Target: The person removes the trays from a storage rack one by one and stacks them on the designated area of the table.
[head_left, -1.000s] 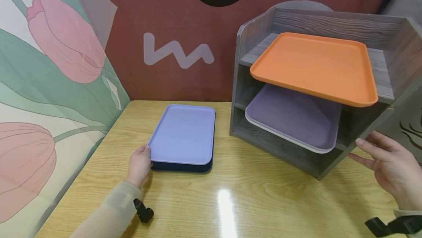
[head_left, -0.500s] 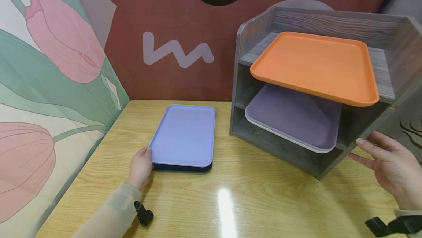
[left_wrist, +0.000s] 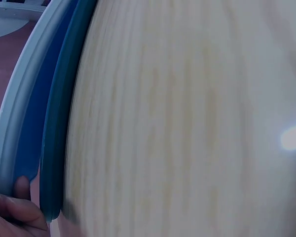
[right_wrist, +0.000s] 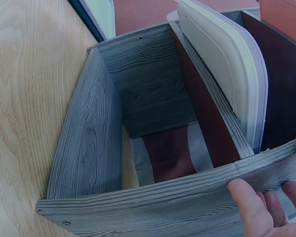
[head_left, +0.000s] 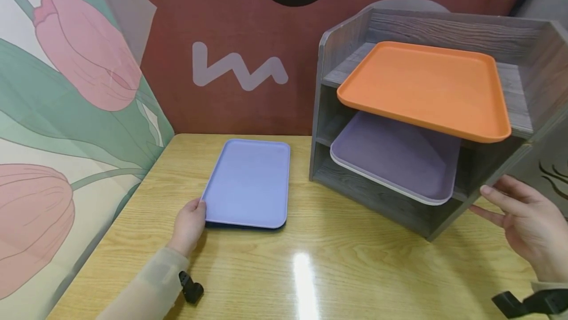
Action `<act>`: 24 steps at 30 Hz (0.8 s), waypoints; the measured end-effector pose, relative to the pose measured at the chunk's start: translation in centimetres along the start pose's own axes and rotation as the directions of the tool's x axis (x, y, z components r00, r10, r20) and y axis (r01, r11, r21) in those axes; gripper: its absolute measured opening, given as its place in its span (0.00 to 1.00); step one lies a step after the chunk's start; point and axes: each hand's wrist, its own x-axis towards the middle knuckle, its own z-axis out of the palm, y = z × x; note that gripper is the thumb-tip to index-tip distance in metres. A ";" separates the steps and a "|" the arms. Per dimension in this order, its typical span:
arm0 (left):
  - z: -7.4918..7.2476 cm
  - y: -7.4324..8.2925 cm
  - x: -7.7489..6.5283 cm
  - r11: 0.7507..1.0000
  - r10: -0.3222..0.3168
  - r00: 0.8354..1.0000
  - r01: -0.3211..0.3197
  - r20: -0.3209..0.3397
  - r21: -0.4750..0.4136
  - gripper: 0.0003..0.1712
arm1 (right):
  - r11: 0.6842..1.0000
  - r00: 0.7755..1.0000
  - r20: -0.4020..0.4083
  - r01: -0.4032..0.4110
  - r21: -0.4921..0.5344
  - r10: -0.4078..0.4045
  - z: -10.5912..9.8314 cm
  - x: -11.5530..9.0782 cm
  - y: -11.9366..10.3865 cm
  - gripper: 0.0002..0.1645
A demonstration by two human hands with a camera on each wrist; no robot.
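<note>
My left hand (head_left: 188,226) grips the near left corner of a periwinkle blue tray (head_left: 248,182), which lies over a dark teal tray (left_wrist: 60,113) on the table. In the left wrist view the fingers (left_wrist: 22,212) hold the upper tray's rim, and a gap separates the two rims. My right hand (head_left: 528,226) rests its fingertips against the outer side of a grey wooden shelf (head_left: 368,194). An orange tray (head_left: 426,93) juts from the shelf's upper level. Below it, a purple tray (head_left: 395,157) lies on a white tray (right_wrist: 207,54) on the middle level.
The wooden table (head_left: 248,275) runs under everything, with a bright light reflection at its front. A red-brown patterned backdrop (head_left: 239,14) stands behind, and a tulip-print panel (head_left: 88,53) borders the left side. The shelf takes up the right side.
The periwinkle tray's near edge has moved slightly toward me in my left hand, covering more of the dark tray. My right hand stays at the shelf.
</note>
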 end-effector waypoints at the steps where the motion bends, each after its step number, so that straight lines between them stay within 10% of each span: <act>1: -0.1 0.0 0.0 1.000 0.001 1.000 -0.001 0.001 0.022 0.28 | 1.000 1.000 0.002 0.000 -0.003 0.000 0.0 0.0 0.0 0.10; 24: -0.6 -0.9 0.9 0.990 -0.017 0.999 0.010 0.046 0.141 0.26 | 1.000 1.000 -0.010 -0.011 -0.014 0.011 0.2 0.0 -0.1 0.08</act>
